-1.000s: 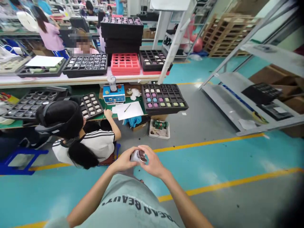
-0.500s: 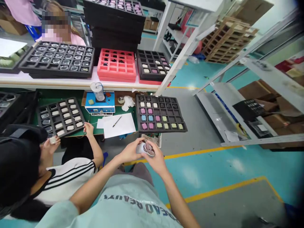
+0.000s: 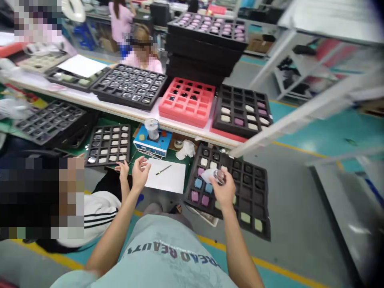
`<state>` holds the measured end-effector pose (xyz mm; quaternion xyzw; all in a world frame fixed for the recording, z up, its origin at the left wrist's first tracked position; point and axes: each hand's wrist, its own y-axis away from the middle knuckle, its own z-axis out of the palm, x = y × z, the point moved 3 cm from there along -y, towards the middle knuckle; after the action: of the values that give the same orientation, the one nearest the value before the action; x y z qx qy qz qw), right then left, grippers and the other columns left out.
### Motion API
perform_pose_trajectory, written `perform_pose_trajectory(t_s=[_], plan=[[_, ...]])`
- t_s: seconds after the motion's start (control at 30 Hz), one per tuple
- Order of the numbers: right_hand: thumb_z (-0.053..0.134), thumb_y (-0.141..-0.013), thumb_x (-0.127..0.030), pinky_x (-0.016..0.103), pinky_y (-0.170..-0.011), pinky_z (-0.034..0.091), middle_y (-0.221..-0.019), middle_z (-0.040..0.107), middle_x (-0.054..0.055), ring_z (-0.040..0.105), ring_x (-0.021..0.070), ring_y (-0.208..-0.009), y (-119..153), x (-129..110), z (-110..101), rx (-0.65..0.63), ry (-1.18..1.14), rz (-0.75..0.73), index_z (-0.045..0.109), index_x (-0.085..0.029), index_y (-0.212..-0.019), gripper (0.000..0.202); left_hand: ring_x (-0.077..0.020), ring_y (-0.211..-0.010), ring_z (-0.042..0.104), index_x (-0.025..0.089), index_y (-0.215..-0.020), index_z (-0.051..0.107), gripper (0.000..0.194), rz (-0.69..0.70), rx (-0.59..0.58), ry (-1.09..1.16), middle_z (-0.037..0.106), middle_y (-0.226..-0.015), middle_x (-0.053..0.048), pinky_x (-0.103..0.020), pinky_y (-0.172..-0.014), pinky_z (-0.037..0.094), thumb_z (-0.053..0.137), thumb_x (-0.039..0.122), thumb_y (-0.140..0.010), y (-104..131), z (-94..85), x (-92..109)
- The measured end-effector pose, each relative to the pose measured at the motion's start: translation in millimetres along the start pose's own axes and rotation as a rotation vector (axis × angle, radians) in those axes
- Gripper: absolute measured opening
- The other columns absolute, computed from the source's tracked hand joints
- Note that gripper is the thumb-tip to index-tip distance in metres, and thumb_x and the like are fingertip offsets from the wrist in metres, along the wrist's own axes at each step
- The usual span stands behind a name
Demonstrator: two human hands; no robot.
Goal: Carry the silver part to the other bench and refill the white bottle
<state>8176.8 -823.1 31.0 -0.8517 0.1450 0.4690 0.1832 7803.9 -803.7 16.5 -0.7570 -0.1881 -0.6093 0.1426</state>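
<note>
My right hand (image 3: 225, 193) is closed on a small round brownish case (image 3: 220, 176) with a shiny rim. A whitish, soft-looking piece (image 3: 207, 175) sticks out from it on the left; I cannot tell whether the two are joined. They are above a black compartment tray (image 3: 247, 194) that carries white, purple, blue and green pieces. My left hand (image 3: 140, 173) is raised with its fingers loosely bent and apart, nothing visible in it. It is beside a white paper sheet (image 3: 171, 180) with a pen (image 3: 163, 170) on it, close to a co-worker's hand (image 3: 122, 169).
A co-worker in a black cap sits at my left by a tray of white pieces (image 3: 115, 142). Behind the paper stand a blue device (image 3: 153, 144) and crumpled tissue (image 3: 186, 150). A shelf carries black trays (image 3: 129, 88) and a red tray (image 3: 187, 104). A white post (image 3: 288, 108) slants at right.
My hands have parted. The left has let go and moved left toward the paper; the right has carried the brownish case and whitish piece over the black tray. The view has shifted left.
</note>
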Motion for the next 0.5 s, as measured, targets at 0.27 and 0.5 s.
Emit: perform_pose_trajectory(t_s=[0.27,0.5], plan=[[0.071,-0.06,-0.072,0.053,-0.103,0.051,-0.12,0.071,0.025,0.069,0.0387,-0.107,-44,5,15,-0.044,0.137,0.109,0.066,-0.006,-0.13,0.097,-0.0179,-0.098,0.064,0.005,-0.124,0.059,0.035,-0.21,0.271,-0.051,0.067,-0.118,-0.017,-0.031,-0.093,0.051,0.054,0.014,-0.091,-147,-20.3,-36],[0.077,-0.054,-0.076,0.06,-0.105,0.051,-0.124,0.07,0.021,0.068,0.0445,-0.112,-29,-3,23,0.068,0.273,0.384,0.064,-0.017,-0.133,0.1,-0.0188,-0.1,0.062,0.01,-0.11,0.064,0.023,-0.213,0.176,-0.067,0.066,-0.107,-0.009,-0.041,-0.098,0.05,0.063,0.027,-0.095,-316,-19.4,-61]])
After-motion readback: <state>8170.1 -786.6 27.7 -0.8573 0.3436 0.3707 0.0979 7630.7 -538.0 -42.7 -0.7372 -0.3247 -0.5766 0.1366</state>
